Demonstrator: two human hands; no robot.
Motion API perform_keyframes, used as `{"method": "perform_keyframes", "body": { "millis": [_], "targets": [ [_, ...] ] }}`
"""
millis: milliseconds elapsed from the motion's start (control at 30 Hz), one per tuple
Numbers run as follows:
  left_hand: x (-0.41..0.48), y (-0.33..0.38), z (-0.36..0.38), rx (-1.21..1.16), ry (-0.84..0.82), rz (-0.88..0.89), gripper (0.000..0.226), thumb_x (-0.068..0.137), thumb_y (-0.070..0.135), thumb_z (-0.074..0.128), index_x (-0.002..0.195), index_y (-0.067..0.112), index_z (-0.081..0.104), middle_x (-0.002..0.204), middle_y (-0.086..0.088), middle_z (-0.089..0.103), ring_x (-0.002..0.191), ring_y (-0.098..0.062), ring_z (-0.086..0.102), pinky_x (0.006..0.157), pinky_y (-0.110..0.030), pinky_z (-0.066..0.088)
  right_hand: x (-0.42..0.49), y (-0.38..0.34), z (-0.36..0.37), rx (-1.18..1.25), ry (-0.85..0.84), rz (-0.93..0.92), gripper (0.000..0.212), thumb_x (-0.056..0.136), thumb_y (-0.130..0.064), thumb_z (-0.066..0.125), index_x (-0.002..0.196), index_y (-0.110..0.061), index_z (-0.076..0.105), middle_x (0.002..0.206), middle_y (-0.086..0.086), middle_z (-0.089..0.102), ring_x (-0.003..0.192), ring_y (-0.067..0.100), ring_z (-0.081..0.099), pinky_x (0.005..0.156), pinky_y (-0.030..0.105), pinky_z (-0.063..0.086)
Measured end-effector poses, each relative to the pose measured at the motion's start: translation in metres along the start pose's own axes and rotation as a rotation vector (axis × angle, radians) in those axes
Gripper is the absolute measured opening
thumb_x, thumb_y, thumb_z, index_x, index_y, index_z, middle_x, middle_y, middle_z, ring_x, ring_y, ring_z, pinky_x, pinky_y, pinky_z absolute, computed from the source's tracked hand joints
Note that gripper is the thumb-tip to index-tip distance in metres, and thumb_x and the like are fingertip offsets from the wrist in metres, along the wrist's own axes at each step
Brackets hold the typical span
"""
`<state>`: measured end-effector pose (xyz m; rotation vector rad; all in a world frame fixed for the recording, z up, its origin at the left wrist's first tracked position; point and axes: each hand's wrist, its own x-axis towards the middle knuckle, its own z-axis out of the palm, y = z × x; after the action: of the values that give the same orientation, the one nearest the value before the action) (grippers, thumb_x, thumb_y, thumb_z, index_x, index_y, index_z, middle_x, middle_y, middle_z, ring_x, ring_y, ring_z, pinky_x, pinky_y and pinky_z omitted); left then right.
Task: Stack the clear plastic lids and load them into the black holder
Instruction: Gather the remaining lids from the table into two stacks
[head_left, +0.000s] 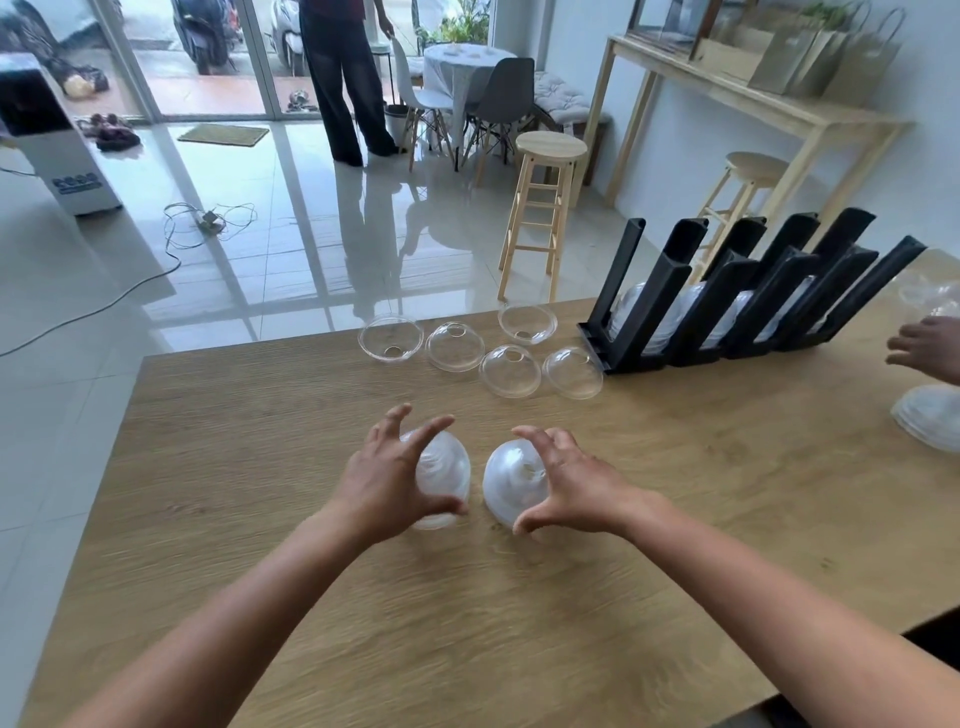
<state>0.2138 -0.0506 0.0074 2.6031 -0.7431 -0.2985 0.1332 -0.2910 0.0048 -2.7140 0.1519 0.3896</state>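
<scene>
Near the middle of the wooden table (467, 623), a little toward its near edge, two stacks of clear lids sit side by side with a narrow gap between them. The left stack (444, 467) and the right stack (506, 478) are both nested domes. The layered plastic reads milky white rather than fully clear, and a small round hole shows at the crown of the right one. Motion blur hides how many lids each holds.

The left hand (387, 478) curls round the outer side of the left stack, fingers arched over its far side and thumb hooked under its near side. The right hand (569, 488) mirrors it on the right stack, fingers bent over the top and thumb tucked beneath. Both forearms reach in from the near edge, converging toward the centre.

Along the far edge lie five loose lids (511, 371), single and fully see-through. Three sit dome up and two appear turned rim up like bowls.

At the far right corner stands the black holder (662, 291), its slanted posts leaning away, with more clear lids already resting in its slots.

At the right edge another person's hand (930, 348) hovers, fingers loosely bent, above a further pile of lids (930, 423).
</scene>
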Motion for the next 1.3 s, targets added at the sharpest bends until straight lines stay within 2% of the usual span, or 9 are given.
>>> {"method": "perform_keyframes", "body": {
  "millis": [67,133,233,367,533,700,867,1167,1300],
  "targets": [
    [0.010,-0.001,-0.017,-0.035,0.062,-0.027,0.093,0.054,0.087,0.050,0.138,0.050,0.035,0.153,0.000,0.023,0.137,-0.023,0.030,0.105,-0.048,0.038,0.006,-0.005,-0.014,0.023,0.015,0.007,0.111,0.051,-0.075,0.074,0.142,-0.047,0.015,0.146,0.001,0.032,0.123,0.026,0.051,0.094,0.042,0.046],
    [0.024,-0.006,-0.033,-0.067,0.151,-0.045,0.070,0.070,0.078,0.052,0.131,0.044,0.048,0.146,0.001,0.037,0.130,-0.021,0.041,0.101,-0.044,0.041,0.016,-0.011,-0.027,0.031,0.078,-0.007,0.096,0.061,-0.076,0.068,0.141,-0.043,0.026,0.146,0.001,0.035,0.122,0.025,0.053,0.095,0.044,0.048],
    [0.053,-0.020,-0.050,-0.015,0.236,-0.061,0.039,0.086,0.052,0.060,0.123,0.039,0.058,0.135,0.003,0.049,0.118,-0.020,0.052,0.091,-0.040,0.046,0.041,-0.021,-0.042,0.046,0.184,-0.054,0.063,0.081,-0.055,0.067,0.135,-0.029,0.046,0.142,0.003,0.044,0.125,0.022,0.051,0.101,0.042,0.045],
    [0.094,-0.042,-0.061,0.123,0.239,-0.123,0.041,0.087,0.037,0.065,0.127,0.035,0.056,0.133,-0.003,0.049,0.121,-0.026,0.049,0.092,-0.042,0.044,0.080,-0.037,-0.046,0.027,0.244,-0.129,0.039,0.091,-0.034,0.064,0.127,-0.019,0.057,0.132,0.005,0.055,0.126,0.025,0.050,0.107,0.045,0.040],
    [0.133,-0.063,-0.056,0.395,0.200,-0.104,0.057,0.080,0.037,0.072,0.133,0.032,0.051,0.130,-0.006,0.047,0.120,-0.027,0.044,0.098,-0.040,0.040,0.133,-0.055,-0.043,-0.275,0.339,-0.142,0.048,0.092,-0.036,0.059,0.135,-0.017,0.050,0.138,0.008,0.051,0.130,0.029,0.042,0.108,0.046,0.032],
    [0.153,-0.077,-0.044,0.484,0.197,-0.042,0.041,0.081,0.037,0.071,0.120,0.031,0.061,0.120,-0.005,0.051,0.113,-0.026,0.049,0.094,-0.039,0.042,0.183,-0.058,-0.039,-0.426,0.276,-0.032,0.063,0.093,-0.046,0.052,0.147,-0.018,0.033,0.145,0.013,0.039,0.134,0.032,0.032,0.109,0.048,0.024],
    [0.157,-0.088,-0.036,0.454,0.223,-0.015,0.023,0.085,0.033,0.067,0.108,0.028,0.068,0.110,-0.005,0.054,0.102,-0.025,0.054,0.086,-0.037,0.047,0.214,-0.055,-0.031,-0.452,0.216,-0.003,0.059,0.095,-0.046,0.049,0.145,-0.017,0.035,0.146,0.015,0.035,0.136,0.032,0.028,0.110,0.049,0.021],
    [0.144,-0.092,-0.052,0.049,0.392,-0.134,0.010,0.092,0.032,0.058,0.096,0.028,0.066,0.099,0.003,0.060,0.088,-0.021,0.059,0.070,-0.032,0.044,0.214,-0.060,-0.027,-0.283,0.242,-0.143,0.033,0.091,-0.044,0.058,0.114,-0.020,0.059,0.146,0.008,0.041,0.136,0.027,0.036,0.109,0.048,0.023],
    [0.127,-0.084,-0.078,-0.447,0.357,-0.286,0.009,0.094,0.023,0.055,0.096,0.020,0.064,0.087,0.000,0.067,0.077,-0.017,0.062,0.066,-0.035,0.053,0.188,-0.066,-0.050,-0.052,0.258,-0.139,0.028,0.088,-0.047,0.061,0.101,-0.023,0.061,0.144,0.003,0.044,0.135,0.022,0.038,0.113,0.051,0.020]
  ]
}}
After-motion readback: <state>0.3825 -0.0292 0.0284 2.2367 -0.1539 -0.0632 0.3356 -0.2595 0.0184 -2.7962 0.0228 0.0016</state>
